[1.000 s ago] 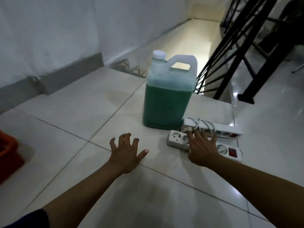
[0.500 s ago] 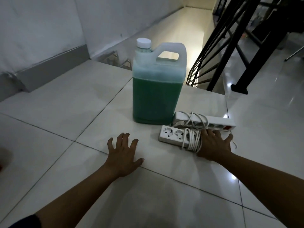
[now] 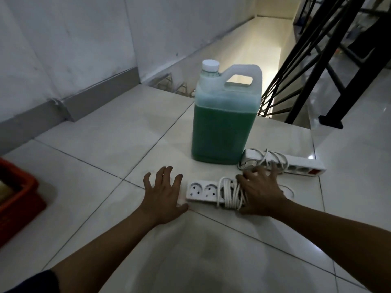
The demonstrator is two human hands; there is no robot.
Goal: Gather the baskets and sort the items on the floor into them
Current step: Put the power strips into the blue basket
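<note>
Two white power strips with wound cords lie on the tiled floor. The near power strip [image 3: 203, 190] has my right hand [image 3: 261, 192] laid over its coiled cord, thumb at the near edge and fingers over the far edge. The far power strip [image 3: 300, 164] lies just beyond my fingertips. My left hand [image 3: 163, 193] rests flat on the floor with fingers spread, right beside the near strip's left end. A white jug of green liquid [image 3: 222, 127] stands upright behind the strips. A red basket [image 3: 19, 199] sits at the left edge, partly cut off.
Behind the jug the floor ends at a stairwell drop [image 3: 249, 49]. A black metal railing [image 3: 317, 70] runs along the right of that drop. A white wall with a grey skirting [image 3: 95, 100] bounds the left side.
My right hand slid left from the strip's right end onto its coiled cord. The view swung, so the red basket is back in sight at left. My left hand stays flat on the floor.
</note>
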